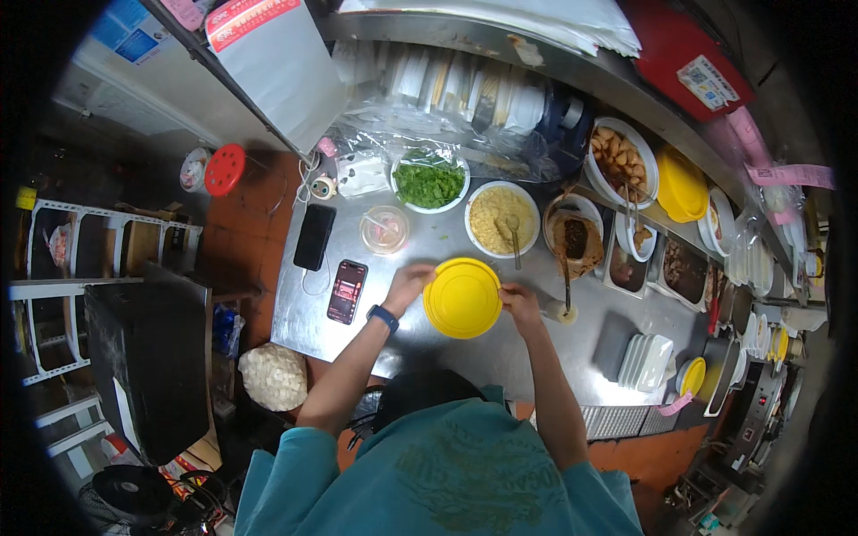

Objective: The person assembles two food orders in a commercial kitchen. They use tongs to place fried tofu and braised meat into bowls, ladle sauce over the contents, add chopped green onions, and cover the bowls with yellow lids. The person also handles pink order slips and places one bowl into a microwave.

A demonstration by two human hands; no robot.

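Observation:
I hold a round yellow plastic lid [463, 298] with rings on its face over the steel counter, in front of my body. My left hand [412, 286] grips its left edge, and a dark watch band circles that wrist. My right hand [520, 302] pinches the right edge. Just beyond the lid stands a white bowl of pale yellow chopped food [490, 217] with a spoon [514, 234] in it. Left of that are a bowl of chopped greens [431, 183] and a clear plastic tub [385, 230].
Two phones [315, 237] [347, 292] lie at the counter's left. To the right are a bowl of dark sauce [575, 237], a bowl of brown chunks [618, 156], metal food bins [626, 271] and stacked white trays [645, 362]. A shelf [465, 45] overhangs the back.

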